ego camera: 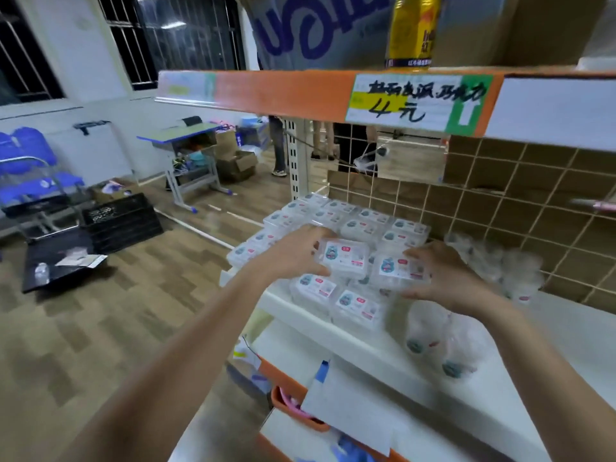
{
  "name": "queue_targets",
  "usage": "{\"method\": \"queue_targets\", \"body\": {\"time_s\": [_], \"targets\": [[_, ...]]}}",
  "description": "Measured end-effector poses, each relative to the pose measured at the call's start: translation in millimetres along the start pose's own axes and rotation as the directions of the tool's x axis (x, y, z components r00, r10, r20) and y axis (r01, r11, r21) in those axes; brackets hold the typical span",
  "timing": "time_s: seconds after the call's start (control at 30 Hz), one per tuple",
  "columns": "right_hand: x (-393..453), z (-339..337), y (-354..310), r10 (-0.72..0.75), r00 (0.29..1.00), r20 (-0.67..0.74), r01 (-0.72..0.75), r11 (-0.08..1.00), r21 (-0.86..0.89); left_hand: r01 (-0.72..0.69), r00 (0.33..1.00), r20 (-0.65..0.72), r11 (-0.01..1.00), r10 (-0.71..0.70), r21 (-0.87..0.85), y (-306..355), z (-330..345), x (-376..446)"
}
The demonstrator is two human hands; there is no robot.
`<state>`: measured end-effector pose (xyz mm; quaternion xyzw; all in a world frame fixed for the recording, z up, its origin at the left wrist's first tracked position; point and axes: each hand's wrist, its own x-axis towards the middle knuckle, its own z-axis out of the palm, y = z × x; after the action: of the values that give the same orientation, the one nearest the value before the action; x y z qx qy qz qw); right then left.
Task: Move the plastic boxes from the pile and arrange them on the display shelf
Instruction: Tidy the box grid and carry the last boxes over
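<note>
Gripping one clear plastic box [345, 257] each, left hand [295, 251] and right hand [445, 278] curl around them above the stacked boxes [336, 213] on the white display shelf [550, 325].

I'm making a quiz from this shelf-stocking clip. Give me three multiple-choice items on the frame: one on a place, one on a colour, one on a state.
1. Where do the arranged plastic boxes sit?
A. on the white display shelf
B. on the floor
C. on the desk

2. What colour is the shelf's price strip?
A. green
B. orange
C. black

3. What is the left hand doing?
A. hanging idle
B. pointing at the price tag
C. gripping a plastic box

Answers:
1 A: the rows lie on the white shelf against the wire grid.
2 B: the strip is orange.
3 C: its fingers and thumb curl round the box's edge, while the right hand holds a neighbouring box.
</note>
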<state>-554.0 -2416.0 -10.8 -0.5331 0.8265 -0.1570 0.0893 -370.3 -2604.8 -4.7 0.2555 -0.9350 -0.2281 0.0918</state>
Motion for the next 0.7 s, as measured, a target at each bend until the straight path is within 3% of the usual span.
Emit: {"method": "queue_targets", "body": {"time_s": [0.1, 0.37, 0.7], "targets": [[14.1, -0.4, 0.4, 0.056, 0.998, -0.003, -0.056, 0.998, -0.004, -0.103, 0.994, 0.037, 0.990, 0.100, 0.099, -9.9, -6.0, 35.4], [44.9, 6.2, -7.2, 0.214, 0.975, -0.066, -0.215, 0.977, -0.012, -0.263, 0.946, 0.236, 0.950, 0.221, 0.166, -41.1, -2.6, 107.5], [63.6, 30.5, -12.3, 0.359, 0.931, -0.073, -0.361, 0.932, -0.024, -0.404, 0.897, 0.286, 0.887, 0.336, 0.224, -62.8, 9.7, 129.5]]}}
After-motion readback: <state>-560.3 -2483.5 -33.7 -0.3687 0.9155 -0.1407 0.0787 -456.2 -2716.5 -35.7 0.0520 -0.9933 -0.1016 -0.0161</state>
